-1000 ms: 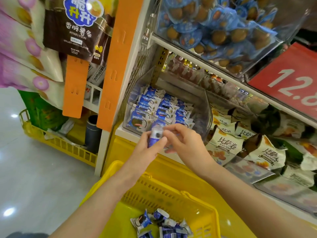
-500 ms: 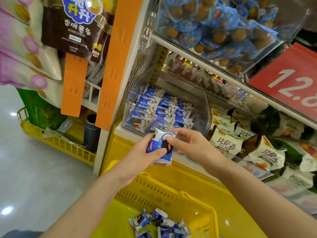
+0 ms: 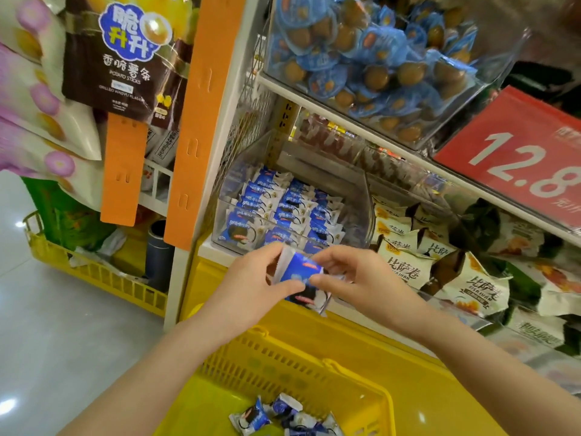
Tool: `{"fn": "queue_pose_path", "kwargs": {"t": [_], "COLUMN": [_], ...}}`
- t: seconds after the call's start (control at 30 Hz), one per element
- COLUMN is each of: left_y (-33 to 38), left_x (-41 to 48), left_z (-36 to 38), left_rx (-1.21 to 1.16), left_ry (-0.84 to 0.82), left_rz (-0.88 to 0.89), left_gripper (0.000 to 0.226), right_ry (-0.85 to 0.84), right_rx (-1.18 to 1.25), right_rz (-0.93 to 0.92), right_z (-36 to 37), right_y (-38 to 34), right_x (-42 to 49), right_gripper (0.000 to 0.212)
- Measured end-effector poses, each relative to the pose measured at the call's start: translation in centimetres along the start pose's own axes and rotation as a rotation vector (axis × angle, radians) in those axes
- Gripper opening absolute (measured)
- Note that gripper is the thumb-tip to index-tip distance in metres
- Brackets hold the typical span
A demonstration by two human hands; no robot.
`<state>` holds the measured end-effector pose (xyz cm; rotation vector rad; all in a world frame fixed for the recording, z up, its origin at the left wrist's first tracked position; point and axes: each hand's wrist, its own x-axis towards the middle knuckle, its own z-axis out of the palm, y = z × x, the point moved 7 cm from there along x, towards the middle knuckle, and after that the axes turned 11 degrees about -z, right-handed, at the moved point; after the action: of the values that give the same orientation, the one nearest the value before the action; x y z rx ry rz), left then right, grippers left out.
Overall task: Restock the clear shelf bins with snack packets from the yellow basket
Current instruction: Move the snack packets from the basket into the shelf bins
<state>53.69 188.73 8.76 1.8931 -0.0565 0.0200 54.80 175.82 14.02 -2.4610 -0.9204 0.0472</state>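
Progress: partway, I judge; neat rows are in place, and a few packets are left to shelve.
Hands: left hand point(image 3: 251, 284) and right hand point(image 3: 355, 278) both pinch the held packets point(image 3: 301, 272), blue and white, just near of the bin's front.
Clear bin point(image 3: 367, 199): left end of the lower shelf; rows of matching stocked packets point(image 3: 283, 209), with room at the far end.
Yellow basket point(image 3: 283, 369): near, below the hands; a few loose packets point(image 3: 283, 416) in the bottom.
Neighbour bin, right: cream-and-brown packs point(image 3: 408, 269).
Upper bin: blue egg packs point(image 3: 377, 58).
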Motion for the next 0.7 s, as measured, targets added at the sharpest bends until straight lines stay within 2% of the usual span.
{"fn": "queue_pose_path", "kwargs": {"t": [0.07, 0.17, 0.23, 0.3, 0.43, 0.53, 0.67, 0.7], "left_y": [1.2, 2.5, 2.7, 2.2, 0.9, 0.2, 0.1, 0.1], "left_x": [1.0, 3.1, 4.5, 5.8, 7.3, 7.6, 7.8, 7.8], "left_z": [-0.2, -0.6, -0.4, -0.1, 0.3, 0.4, 0.4, 0.4], "left_rx": [0.040, 0.123, 0.246, 0.378, 0.582, 0.587, 0.548, 0.540], "left_ry": [0.035, 0.100, 0.129, 0.146, 0.191, 0.213, 0.216, 0.214], "left_rz": [0.054, 0.149, 0.199, 0.216, 0.267, 0.292, 0.308, 0.309], "left_gripper": [0.028, 0.032, 0.031, 0.029, 0.025, 0.029, 0.028, 0.028], "right_ry": [0.076, 0.306, 0.343, 0.241, -0.121, -0.279, -0.414, -0.461], "right_rx": [-0.053, -0.192, -0.301, -0.409, -0.520, -0.426, -0.395, -0.410], "right_rz": [0.039, 0.066, 0.077, 0.092, 0.111, 0.208, 0.313, 0.321], "right_z": [-2.3, -7.0, -8.4, -7.8, -4.2, -2.3, -0.8, -0.5], "right_y": [0.7, 1.8, 2.6, 3.6, 6.0, 7.8, 9.2, 9.1], "right_x": [0.3, 1.2, 2.3, 3.8, 6.4, 7.6, 8.2, 8.2], "right_gripper": [0.014, 0.012, 0.018, 0.025, 0.031, 0.029, 0.013, 0.022]}}
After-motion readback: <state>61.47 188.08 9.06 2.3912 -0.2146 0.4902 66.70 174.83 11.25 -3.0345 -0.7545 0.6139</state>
